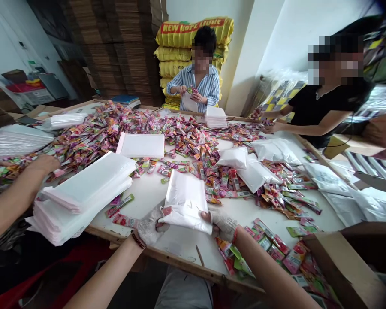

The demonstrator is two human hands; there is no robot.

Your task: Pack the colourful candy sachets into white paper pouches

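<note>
Both my hands, in pale fingerless gloves, hold a white mailer envelope point(188, 193) over the table's near edge. My left hand point(151, 225) grips its lower left corner, and my right hand point(221, 223) pinches the lower right side, thumb on top. The envelope's near end looks folded over and creased. Close to my left hand lies a red sachet point(125, 220). A thick stack of white envelopes point(93, 180) rests to the left of it. Beneath my right forearm are several pink and green sachets point(270, 244).
Colourful sachets point(116, 124) are heaped across the white table point(148, 193). Filled white packets point(257, 171) lie at right, near an open carton point(344, 262). One co-worker point(196, 81) stands opposite, another point(328, 103) at right; a third person's arm point(19, 193) reaches in at left.
</note>
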